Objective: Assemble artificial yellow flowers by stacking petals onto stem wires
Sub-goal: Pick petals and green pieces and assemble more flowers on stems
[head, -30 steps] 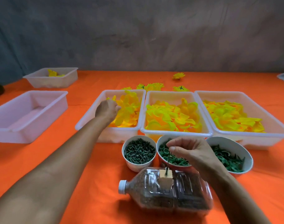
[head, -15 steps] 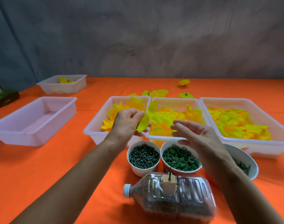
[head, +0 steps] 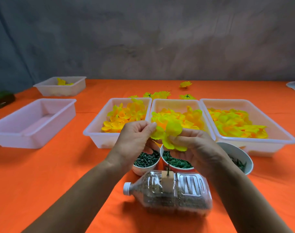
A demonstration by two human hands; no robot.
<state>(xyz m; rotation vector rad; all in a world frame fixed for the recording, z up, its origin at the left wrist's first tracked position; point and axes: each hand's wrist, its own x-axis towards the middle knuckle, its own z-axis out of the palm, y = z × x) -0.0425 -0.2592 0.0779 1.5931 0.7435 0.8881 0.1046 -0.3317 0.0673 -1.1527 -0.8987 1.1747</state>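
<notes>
An orange table [head: 42,174] carries everything. Three white trays stand side by side: the left tray [head: 99,130], the middle tray [head: 177,102] and the right tray [head: 277,132], each heaped with loose yellow petals. Off to the left sit an empty tray [head: 14,137] and, farther back, a small tray [head: 71,91] with a few yellow pieces. A clear bottle [head: 185,195] full of brown grains lies on its side in front, a green stem wire [head: 168,170] poking up from it. Behind it are three bowls [head: 143,170] of green parts, partly hidden by the hands. The left hand [head: 135,142] and right hand [head: 198,148] both pinch one yellow-green petal [head: 172,132] above the bowls. The far-right bowl's contents are hard to make out.
</notes>
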